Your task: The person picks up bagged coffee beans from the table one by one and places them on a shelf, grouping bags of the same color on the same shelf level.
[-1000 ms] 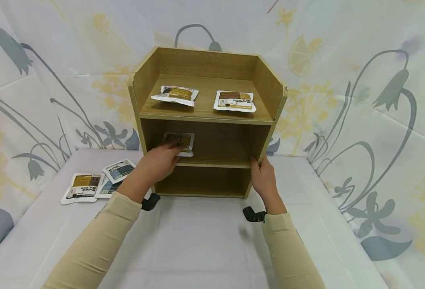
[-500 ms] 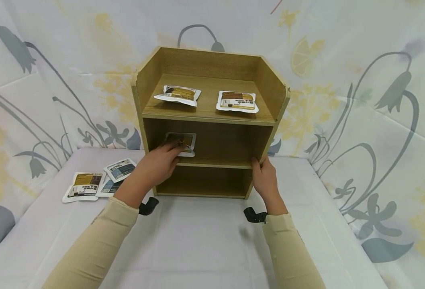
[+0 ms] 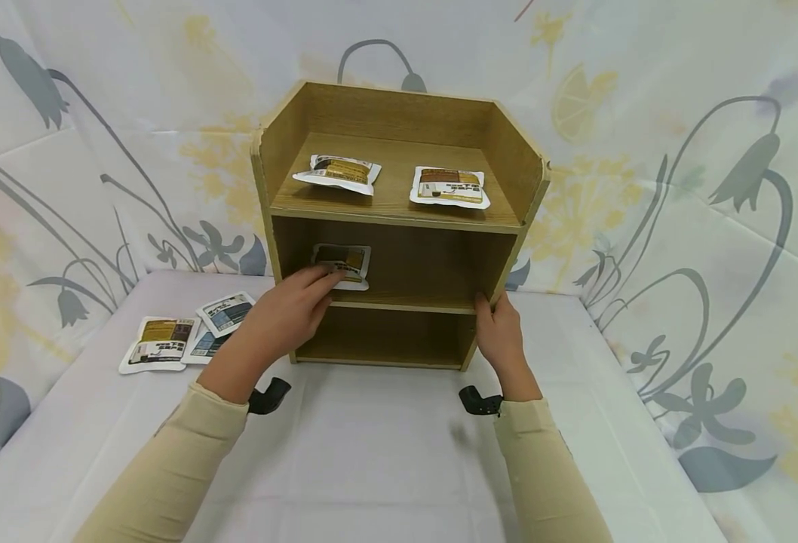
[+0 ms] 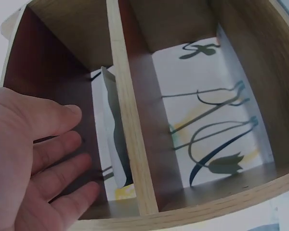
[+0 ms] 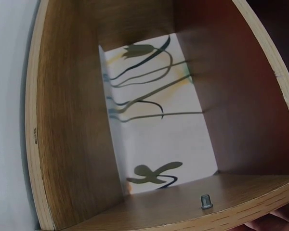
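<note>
Hands at the shelf unit — left hand placing a packet, right hand bracing the frame

The left hand [image 3: 290,313], at centre-left of the head view, reaches into the middle compartment of the wooden shelf unit [image 3: 399,219] with fingers extended and relaxed, the fingertips at the lower edge of the packet [image 3: 342,264], which stands against the back on the left; the left wrist view shows the fingers [image 4: 62,120] straight beside the packet's edge, holding nothing. The right hand [image 3: 501,335], at centre-right, grips the unit's right front edge at middle-shelf level. Two packets [image 3: 339,172] [image 3: 449,186] lie on the top shelf; more packets [image 3: 161,341] lie on the table [image 3: 385,452] at left. For a clean placement, keep the brace firm and push the packet back evenly — it looks light and liable to tip
</note>
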A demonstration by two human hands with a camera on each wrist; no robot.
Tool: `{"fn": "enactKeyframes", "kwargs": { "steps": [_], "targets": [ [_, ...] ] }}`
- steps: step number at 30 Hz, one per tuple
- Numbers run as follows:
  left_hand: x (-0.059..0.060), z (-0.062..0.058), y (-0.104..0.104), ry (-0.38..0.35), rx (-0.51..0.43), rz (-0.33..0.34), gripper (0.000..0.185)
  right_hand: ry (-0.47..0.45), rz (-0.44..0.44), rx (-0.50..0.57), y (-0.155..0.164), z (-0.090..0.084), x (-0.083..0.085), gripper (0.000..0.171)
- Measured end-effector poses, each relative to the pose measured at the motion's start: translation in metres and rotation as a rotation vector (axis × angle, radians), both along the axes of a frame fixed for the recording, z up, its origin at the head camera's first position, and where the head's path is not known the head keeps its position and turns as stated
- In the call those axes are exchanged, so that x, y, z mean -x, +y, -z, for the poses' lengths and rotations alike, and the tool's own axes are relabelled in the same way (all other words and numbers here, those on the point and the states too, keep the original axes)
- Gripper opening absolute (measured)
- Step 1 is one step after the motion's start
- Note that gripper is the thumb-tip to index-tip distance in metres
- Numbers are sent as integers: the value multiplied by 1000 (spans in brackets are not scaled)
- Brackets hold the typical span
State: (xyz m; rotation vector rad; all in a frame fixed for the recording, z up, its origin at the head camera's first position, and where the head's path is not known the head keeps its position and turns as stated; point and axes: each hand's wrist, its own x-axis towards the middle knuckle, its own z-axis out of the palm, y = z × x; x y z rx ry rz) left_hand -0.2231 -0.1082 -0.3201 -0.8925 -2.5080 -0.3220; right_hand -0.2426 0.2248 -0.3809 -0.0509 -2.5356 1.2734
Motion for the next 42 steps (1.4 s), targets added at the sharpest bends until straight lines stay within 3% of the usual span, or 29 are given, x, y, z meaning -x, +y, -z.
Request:
{"fn": "enactKeyframes", "kwargs": {
  "steps": [9,19,32,42],
  "targets": [
    [-11,1,-8,28,-44,28,40,-5,1,-3,0,1,0,53],
    [-15,4,-21,95,-110,59,31,-7,2,6,0,-1,-1,52],
    [-18,9,-41,63,-109,31,28,0,-5,6,-1,-2,-1,52],
    [-21,19,-62,59,-100,-20,28,2,-9,2,-2,-1,-1,55]
  ]
}}
